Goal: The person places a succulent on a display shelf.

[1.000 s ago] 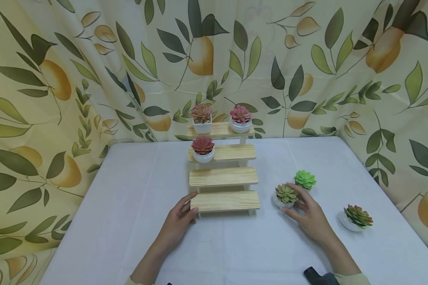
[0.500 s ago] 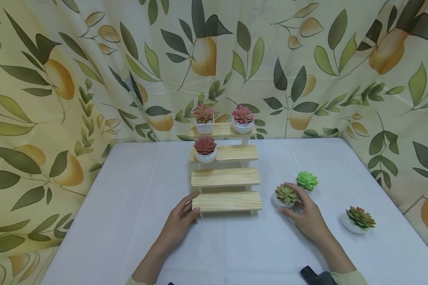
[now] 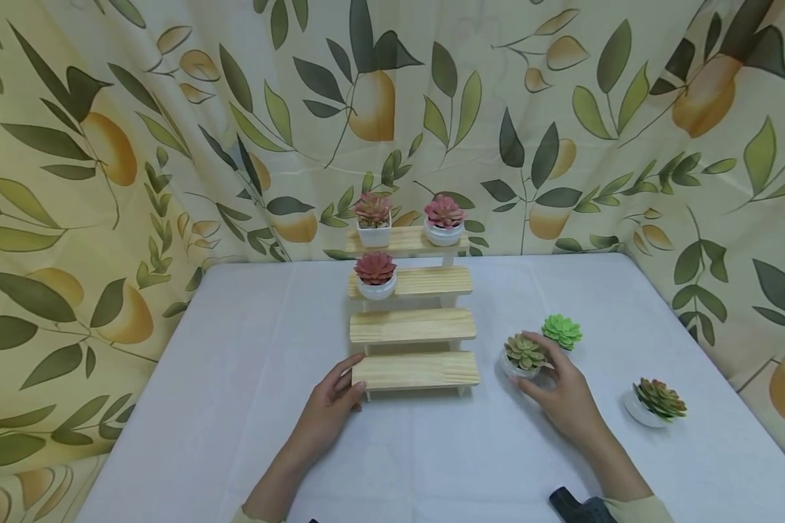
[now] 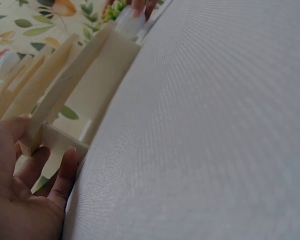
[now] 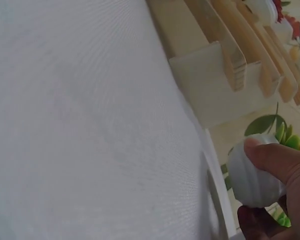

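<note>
A four-step wooden plant stand (image 3: 412, 327) stands mid-table. At the left end of its lowest step, my left hand (image 3: 327, 407) grips the board, thumb and fingers around the corner in the left wrist view. To the right of the stand, my right hand (image 3: 565, 399) holds a dusty-green potted succulent (image 3: 525, 353) by its round white pot (image 5: 254, 172). The right wrist view has the thumb on the pot's side and fingers at the opposite side. Behind that hand sits a bright green succulent (image 3: 562, 331), its pot mostly hidden.
Two pinkish succulents, one in a square pot (image 3: 374, 234) and one in a round pot (image 3: 444, 234), stand on the top step. A dark red succulent (image 3: 376, 272) occupies the second step's left end. Far right lies a tilted, red-tipped green succulent (image 3: 657, 401). Patterned curtain (image 3: 458, 131) hangs behind.
</note>
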Action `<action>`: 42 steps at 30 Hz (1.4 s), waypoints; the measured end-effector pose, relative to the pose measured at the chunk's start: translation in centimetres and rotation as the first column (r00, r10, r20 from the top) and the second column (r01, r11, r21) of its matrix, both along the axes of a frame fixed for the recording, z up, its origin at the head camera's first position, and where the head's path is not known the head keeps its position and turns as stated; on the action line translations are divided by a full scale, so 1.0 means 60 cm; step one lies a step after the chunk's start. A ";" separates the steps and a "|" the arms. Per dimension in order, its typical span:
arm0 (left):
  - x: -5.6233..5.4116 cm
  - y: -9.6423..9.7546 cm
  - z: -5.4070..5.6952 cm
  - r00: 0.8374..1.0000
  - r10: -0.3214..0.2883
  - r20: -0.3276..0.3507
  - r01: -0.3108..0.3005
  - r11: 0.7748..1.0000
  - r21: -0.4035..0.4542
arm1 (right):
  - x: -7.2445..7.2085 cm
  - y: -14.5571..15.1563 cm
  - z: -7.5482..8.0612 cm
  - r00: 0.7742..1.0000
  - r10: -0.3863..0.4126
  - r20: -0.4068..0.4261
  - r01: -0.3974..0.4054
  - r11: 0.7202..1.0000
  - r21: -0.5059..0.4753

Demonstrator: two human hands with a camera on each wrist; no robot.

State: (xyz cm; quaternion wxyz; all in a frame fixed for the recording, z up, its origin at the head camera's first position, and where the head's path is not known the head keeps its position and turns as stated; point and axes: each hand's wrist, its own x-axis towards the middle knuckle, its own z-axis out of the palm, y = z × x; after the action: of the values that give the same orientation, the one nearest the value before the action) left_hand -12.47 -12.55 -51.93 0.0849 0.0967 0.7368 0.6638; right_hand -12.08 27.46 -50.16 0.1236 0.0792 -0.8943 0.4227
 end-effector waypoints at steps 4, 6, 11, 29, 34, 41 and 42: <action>0.000 0.000 -0.002 1.000 -0.001 -0.003 0.001 1.000 0.003 | -0.002 -0.006 0.014 1.000 -0.017 -0.003 0.017 1.000 0.020; -0.001 -0.001 -0.003 1.000 -0.001 0.000 0.001 1.000 0.001 | -0.004 -0.008 0.024 1.000 -0.025 -0.018 0.025 0.999 0.029; -0.001 -0.001 -0.004 1.000 -0.001 0.002 0.001 1.000 -0.002 | -0.013 -0.017 0.059 0.997 -0.020 -0.070 0.021 1.000 0.014; -0.002 -0.001 -0.005 1.000 0.006 0.004 -0.005 1.000 -0.010 | -0.060 -0.067 0.140 0.981 0.052 -0.189 -0.057 0.998 -0.019; -0.002 -0.001 -0.004 1.000 0.008 0.004 -0.008 1.000 -0.005 | -0.073 -0.088 0.155 0.976 0.090 -0.197 -0.097 0.995 -0.028; -0.001 0.001 -0.002 1.000 0.016 0.005 -0.016 1.000 0.007 | -0.093 -0.116 0.172 0.966 0.135 -0.220 -0.153 0.986 -0.067; -0.001 0.001 -0.002 1.000 0.015 0.003 -0.015 1.000 0.009 | -0.097 -0.120 0.173 0.965 0.141 -0.222 -0.161 0.984 -0.072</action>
State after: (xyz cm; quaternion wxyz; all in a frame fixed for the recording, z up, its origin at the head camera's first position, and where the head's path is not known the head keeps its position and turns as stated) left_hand -12.56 -12.51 -52.06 0.0805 0.0907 0.7343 0.6679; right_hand -17.89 20.28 -39.78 0.1908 0.1869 -0.8472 0.4593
